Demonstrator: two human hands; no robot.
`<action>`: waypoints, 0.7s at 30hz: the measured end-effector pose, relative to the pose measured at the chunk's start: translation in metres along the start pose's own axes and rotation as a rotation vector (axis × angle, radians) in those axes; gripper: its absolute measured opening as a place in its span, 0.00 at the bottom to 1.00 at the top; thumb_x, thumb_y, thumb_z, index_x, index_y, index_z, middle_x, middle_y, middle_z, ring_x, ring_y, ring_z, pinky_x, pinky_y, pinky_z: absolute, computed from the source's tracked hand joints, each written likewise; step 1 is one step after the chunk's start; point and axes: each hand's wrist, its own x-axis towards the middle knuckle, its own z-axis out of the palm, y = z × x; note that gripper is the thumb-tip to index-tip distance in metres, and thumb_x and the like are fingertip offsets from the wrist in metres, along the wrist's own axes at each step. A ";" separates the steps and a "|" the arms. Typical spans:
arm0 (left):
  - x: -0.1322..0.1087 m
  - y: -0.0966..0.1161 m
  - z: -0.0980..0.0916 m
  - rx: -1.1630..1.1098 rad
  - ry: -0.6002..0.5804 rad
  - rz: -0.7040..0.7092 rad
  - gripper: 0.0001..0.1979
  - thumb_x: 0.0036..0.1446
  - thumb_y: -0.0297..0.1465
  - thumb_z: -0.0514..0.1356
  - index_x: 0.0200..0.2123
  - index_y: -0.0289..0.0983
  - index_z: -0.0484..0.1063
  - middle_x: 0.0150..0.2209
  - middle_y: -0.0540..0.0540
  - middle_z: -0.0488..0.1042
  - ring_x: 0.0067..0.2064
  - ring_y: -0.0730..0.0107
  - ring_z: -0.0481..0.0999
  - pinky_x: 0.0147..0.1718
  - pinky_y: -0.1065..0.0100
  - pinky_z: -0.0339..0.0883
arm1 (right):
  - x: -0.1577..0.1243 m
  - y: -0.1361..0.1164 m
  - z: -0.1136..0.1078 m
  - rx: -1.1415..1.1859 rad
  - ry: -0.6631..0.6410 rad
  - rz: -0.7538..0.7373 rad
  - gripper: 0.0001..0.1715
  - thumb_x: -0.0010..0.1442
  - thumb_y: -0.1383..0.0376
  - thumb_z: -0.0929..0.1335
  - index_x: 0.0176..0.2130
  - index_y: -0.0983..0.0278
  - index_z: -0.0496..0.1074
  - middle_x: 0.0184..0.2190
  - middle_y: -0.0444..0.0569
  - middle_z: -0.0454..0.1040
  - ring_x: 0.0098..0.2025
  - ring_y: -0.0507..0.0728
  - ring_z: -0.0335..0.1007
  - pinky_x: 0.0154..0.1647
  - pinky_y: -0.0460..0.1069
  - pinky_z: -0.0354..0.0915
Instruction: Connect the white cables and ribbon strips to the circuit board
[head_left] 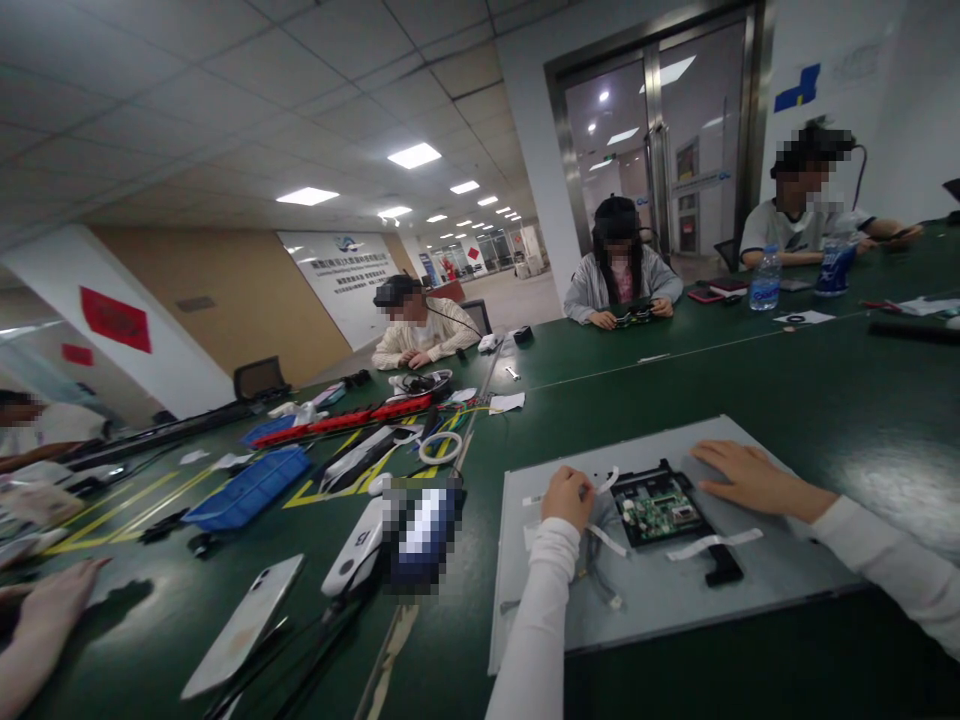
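A grey metal panel (652,605) lies on the green table before me. On it sits a black bracket (724,565) around a green circuit board (664,515). My left hand (568,500) is closed at the bracket's left side, fingers curled next to a strip of white tape (609,481). What the fingertips hold, if anything, is hidden. Grey cables (592,570) run below that hand, under a second white strip (609,541). My right hand (739,477) rests open and flat on the panel, right of the bracket. Another white strip (716,543) crosses the bracket's lower part.
Left of the panel lie a white power bank (358,548), a white phone (244,628) and black cables. Farther off are a blue tray (251,488), a white tape roll (441,448) and a wrench (512,373). Another person's hand (56,610) is at lower left; several people sit around the table.
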 end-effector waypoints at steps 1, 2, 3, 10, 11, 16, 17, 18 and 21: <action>-0.001 0.001 0.000 0.009 -0.001 -0.004 0.04 0.47 0.26 0.57 0.28 0.37 0.71 0.35 0.48 0.66 0.39 0.70 0.65 0.39 0.71 0.59 | -0.005 -0.002 -0.001 0.001 -0.007 -0.006 0.33 0.52 0.48 0.60 0.55 0.55 0.55 0.57 0.49 0.53 0.57 0.63 0.46 0.55 0.61 0.44; -0.001 0.002 -0.001 0.017 -0.003 -0.009 0.04 0.47 0.26 0.57 0.28 0.37 0.71 0.35 0.48 0.66 0.39 0.70 0.65 0.39 0.71 0.59 | -0.012 -0.004 -0.003 0.002 -0.014 -0.014 0.34 0.52 0.47 0.60 0.56 0.54 0.54 0.57 0.48 0.51 0.58 0.63 0.45 0.56 0.62 0.42; -0.001 0.003 -0.001 0.022 -0.004 -0.012 0.04 0.47 0.26 0.57 0.28 0.37 0.71 0.35 0.48 0.66 0.40 0.70 0.65 0.39 0.71 0.59 | -0.019 -0.005 -0.004 0.001 -0.021 -0.026 0.35 0.52 0.46 0.59 0.57 0.53 0.52 0.58 0.47 0.49 0.59 0.63 0.43 0.56 0.63 0.40; 0.000 0.003 0.001 -0.029 0.004 -0.041 0.05 0.48 0.25 0.56 0.28 0.36 0.72 0.35 0.46 0.67 0.40 0.69 0.66 0.42 0.69 0.59 | -0.064 -0.004 -0.017 0.042 -0.108 -0.096 0.36 0.51 0.46 0.62 0.57 0.46 0.50 0.60 0.40 0.43 0.60 0.62 0.37 0.58 0.63 0.30; 0.000 0.003 0.001 -0.056 0.006 -0.049 0.06 0.48 0.26 0.56 0.28 0.36 0.73 0.35 0.46 0.67 0.39 0.70 0.66 0.41 0.70 0.60 | -0.067 -0.004 -0.019 0.037 -0.107 -0.097 0.36 0.50 0.46 0.62 0.56 0.46 0.50 0.60 0.40 0.43 0.60 0.63 0.37 0.58 0.63 0.30; 0.000 0.001 0.004 -0.246 0.018 -0.112 0.08 0.47 0.24 0.57 0.32 0.35 0.73 0.33 0.48 0.69 0.32 0.76 0.68 0.37 0.72 0.63 | -0.077 0.010 -0.024 -0.031 -0.098 -0.081 0.36 0.51 0.46 0.61 0.57 0.43 0.46 0.60 0.38 0.42 0.60 0.64 0.36 0.56 0.67 0.29; 0.000 0.000 0.003 -0.279 0.034 -0.134 0.08 0.47 0.24 0.57 0.33 0.35 0.73 0.34 0.47 0.70 0.31 0.77 0.68 0.37 0.72 0.63 | -0.079 0.017 -0.024 -0.048 -0.109 -0.067 0.36 0.51 0.46 0.60 0.57 0.43 0.44 0.60 0.38 0.40 0.60 0.65 0.35 0.55 0.69 0.29; 0.000 0.000 0.002 -0.306 0.058 -0.155 0.09 0.47 0.23 0.57 0.33 0.34 0.72 0.34 0.47 0.70 0.31 0.77 0.68 0.36 0.72 0.63 | -0.082 0.024 -0.023 -0.066 -0.120 -0.050 0.36 0.52 0.46 0.59 0.57 0.42 0.42 0.60 0.37 0.39 0.60 0.65 0.34 0.55 0.70 0.29; 0.000 -0.004 -0.003 -0.354 0.160 -0.173 0.10 0.47 0.22 0.56 0.34 0.35 0.72 0.35 0.48 0.71 0.30 0.78 0.69 0.37 0.72 0.64 | -0.092 0.053 -0.019 -0.109 -0.108 0.013 0.36 0.52 0.45 0.58 0.57 0.41 0.40 0.60 0.37 0.37 0.61 0.65 0.33 0.53 0.70 0.31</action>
